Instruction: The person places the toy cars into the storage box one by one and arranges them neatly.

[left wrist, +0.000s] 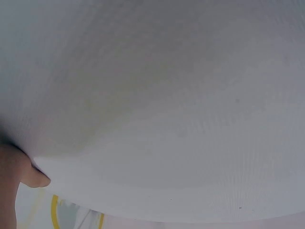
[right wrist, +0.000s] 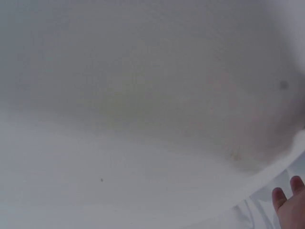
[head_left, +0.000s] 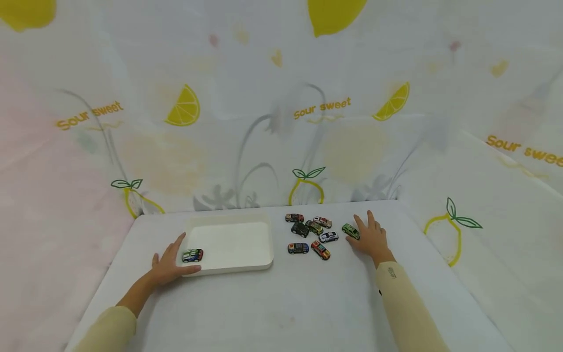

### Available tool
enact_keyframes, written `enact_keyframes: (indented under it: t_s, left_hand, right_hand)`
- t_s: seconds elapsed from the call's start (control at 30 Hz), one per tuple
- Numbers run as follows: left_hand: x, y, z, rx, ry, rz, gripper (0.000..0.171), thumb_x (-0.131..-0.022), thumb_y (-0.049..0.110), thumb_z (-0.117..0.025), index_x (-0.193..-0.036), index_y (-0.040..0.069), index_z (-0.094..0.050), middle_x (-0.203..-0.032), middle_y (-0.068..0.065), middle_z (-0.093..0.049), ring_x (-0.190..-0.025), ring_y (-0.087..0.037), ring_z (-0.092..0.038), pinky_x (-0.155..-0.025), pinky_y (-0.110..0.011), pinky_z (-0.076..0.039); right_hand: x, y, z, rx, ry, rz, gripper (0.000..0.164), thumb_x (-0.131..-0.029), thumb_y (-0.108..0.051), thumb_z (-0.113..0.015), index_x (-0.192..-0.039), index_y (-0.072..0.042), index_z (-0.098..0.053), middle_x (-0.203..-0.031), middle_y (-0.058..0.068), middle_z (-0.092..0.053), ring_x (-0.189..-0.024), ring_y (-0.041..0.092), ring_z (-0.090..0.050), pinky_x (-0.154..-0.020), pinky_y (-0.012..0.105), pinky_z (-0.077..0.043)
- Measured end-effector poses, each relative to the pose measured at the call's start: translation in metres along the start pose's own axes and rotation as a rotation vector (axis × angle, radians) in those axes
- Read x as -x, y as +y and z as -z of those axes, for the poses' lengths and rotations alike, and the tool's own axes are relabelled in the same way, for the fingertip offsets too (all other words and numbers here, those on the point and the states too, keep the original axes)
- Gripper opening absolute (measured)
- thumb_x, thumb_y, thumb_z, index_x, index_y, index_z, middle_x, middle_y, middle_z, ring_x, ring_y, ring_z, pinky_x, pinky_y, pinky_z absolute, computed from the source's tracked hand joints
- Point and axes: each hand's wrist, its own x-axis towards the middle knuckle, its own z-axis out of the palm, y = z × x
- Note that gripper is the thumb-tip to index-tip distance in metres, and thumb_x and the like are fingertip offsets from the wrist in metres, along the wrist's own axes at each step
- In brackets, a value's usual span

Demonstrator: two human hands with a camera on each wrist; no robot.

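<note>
My left hand (head_left: 167, 266) spans the near left corner of a white tray (head_left: 237, 268), its thumb along the front rim and its fingers stretched along the left side. Inside the tray by that hand sits a green, white and blue toy car (head_left: 192, 255). Over on the right, my right hand (head_left: 371, 239) reaches around a green toy car (head_left: 351, 231) on the table. Its thumb is right at the car's near side and the other fingers are spread beyond it. In the right wrist view only some fingertips (right wrist: 296, 183) show at the lower right corner.
Between tray and right hand lie several toy cars, among them a white one (head_left: 328, 237), a red one (head_left: 320, 250), a blue one (head_left: 298, 248) and a black one (head_left: 300, 229). A lemon-printed cloth wall (head_left: 246, 161) rises behind the white table (head_left: 272, 313).
</note>
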Motion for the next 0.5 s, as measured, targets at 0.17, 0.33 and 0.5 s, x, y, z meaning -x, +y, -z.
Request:
enact_keyframes:
  t_s: [0.17, 0.33, 0.5]
  left_hand:
    - [0.000, 0.001, -0.002, -0.010, 0.006, 0.012, 0.113, -0.070, 0.058, -0.068, -0.149, 0.015, 0.001, -0.148, -0.029, -0.015, -0.134, -0.051, -0.010, -0.097, -0.073, 0.005]
    - [0.003, 0.002, -0.001, -0.010, 0.019, 0.008, 0.112, -0.070, 0.056, -0.069, -0.149, 0.015, -0.001, -0.148, -0.029, -0.015, -0.134, -0.051, -0.010, -0.096, -0.073, 0.005]
    - [0.004, 0.006, -0.001, -0.002, 0.018, 0.015, 0.112, -0.069, 0.058, -0.069, -0.149, 0.016, -0.001, -0.149, -0.028, -0.014, -0.134, -0.050, -0.009, -0.098, -0.072, 0.006]
  right_hand:
    - [-0.005, -0.003, 0.000, -0.025, -0.012, 0.011, 0.071, -0.084, -0.045, -0.061, -0.141, -0.012, -0.034, -0.145, 0.028, -0.020, -0.124, 0.052, -0.032, -0.096, 0.066, -0.028]
    - [-0.011, -0.007, -0.003, -0.115, -0.015, -0.007, 0.055, -0.081, -0.041, -0.067, -0.122, -0.006, -0.054, -0.121, 0.027, -0.048, -0.107, 0.045, -0.049, -0.086, 0.056, -0.041]
    - [-0.021, -0.001, -0.008, -0.327, -0.044, -0.074, 0.048, -0.077, -0.033, -0.071, -0.109, 0.002, -0.060, -0.102, 0.024, -0.059, -0.096, 0.039, -0.055, -0.083, 0.047, -0.046]
